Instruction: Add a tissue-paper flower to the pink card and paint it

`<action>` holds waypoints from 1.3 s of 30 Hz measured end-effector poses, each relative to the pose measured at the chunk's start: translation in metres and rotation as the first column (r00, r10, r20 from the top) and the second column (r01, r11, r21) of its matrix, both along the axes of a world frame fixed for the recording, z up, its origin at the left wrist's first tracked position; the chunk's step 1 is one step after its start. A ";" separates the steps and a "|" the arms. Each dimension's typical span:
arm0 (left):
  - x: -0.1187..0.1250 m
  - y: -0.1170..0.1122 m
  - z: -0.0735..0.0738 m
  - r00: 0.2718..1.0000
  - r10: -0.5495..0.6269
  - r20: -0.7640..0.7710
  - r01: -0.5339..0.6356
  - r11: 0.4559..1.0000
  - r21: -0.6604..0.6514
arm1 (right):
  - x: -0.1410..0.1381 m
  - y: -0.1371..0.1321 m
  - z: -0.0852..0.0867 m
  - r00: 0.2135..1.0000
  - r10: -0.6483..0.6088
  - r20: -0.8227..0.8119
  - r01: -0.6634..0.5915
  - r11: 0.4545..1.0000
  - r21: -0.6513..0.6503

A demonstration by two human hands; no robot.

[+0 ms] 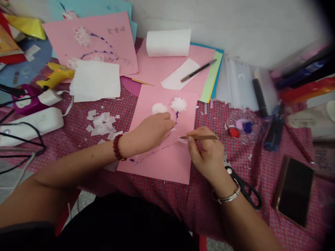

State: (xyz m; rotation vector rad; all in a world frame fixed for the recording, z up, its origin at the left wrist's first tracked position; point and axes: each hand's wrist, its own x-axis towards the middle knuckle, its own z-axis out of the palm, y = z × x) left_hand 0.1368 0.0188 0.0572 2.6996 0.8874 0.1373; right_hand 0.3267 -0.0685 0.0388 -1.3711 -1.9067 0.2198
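A pink sheet of paper (167, 157) lies in front of me on the red checked cloth. Two white fluffy tissue puffs (178, 104) are stuck near its top, with purple painted stems below them. My left hand (151, 130) rests on the sheet with its fingers curled together, pinching something small that I cannot make out beside the stem. My right hand (206, 151) grips a thin brown stick (201, 137), which lies level with its tip pointing left toward the left hand.
Black scissors (244, 186) lie under my right wrist. A dark phone (293, 190) sits at the right. White paper scraps (103, 123), a yellow glue gun (54, 75), a white power strip (31, 125), a tissue roll (169, 42), a finished pink picture (96, 42) and paint pots (240, 127) surround the sheet.
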 end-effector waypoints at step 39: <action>-0.001 -0.031 -0.035 0.913 0.068 0.401 -0.066 0.998 -0.019 | 0.015 0.027 0.017 0.918 -0.120 -0.378 -0.040 0.921 -0.388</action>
